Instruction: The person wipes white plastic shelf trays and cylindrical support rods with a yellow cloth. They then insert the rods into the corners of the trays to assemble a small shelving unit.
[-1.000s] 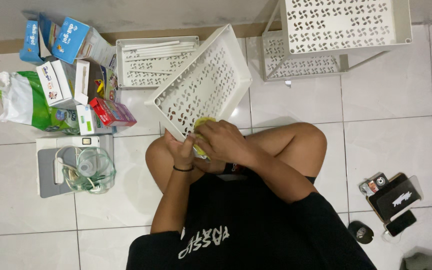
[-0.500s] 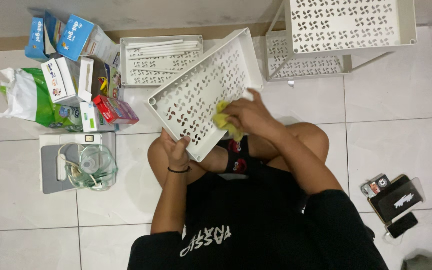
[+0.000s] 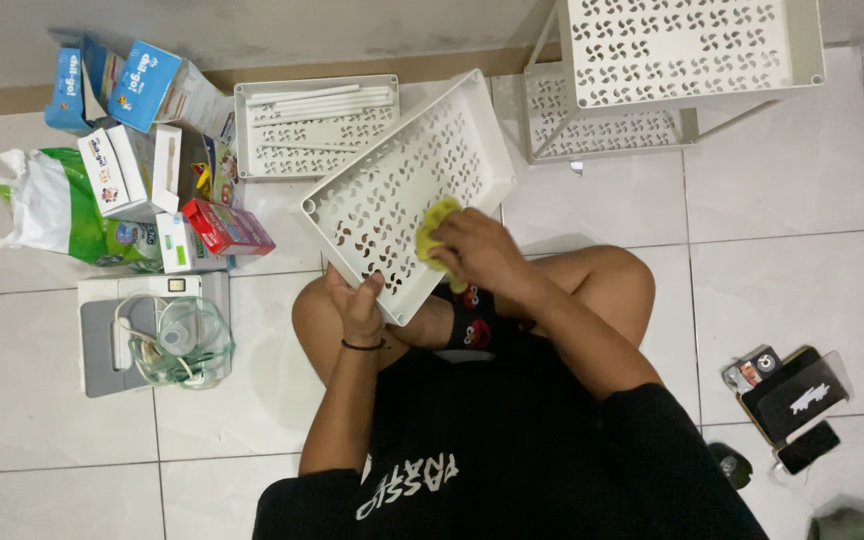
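I sit cross-legged on a tiled floor with a white perforated plastic tray [image 3: 392,190] tilted across my knees. My left hand [image 3: 357,305] grips the tray's near edge and props it up. A yellow cloth [image 3: 436,222] is bunched in my right hand [image 3: 477,252], which presses it against the inside of the tray near its right rim.
A second white tray [image 3: 317,125] holding white rods lies by the wall. A white shelf rack [image 3: 682,70] stands at the upper right. Boxes and a green-and-white bag [image 3: 52,215] crowd the left, above a grey device with tubing [image 3: 157,335]. A wallet and phone [image 3: 792,400] lie at right.
My right hand has lifted the yellow cloth from my lap up into the tray. The left hand has shifted to hold the tray's lower edge, and the tray has tipped nearer to me.
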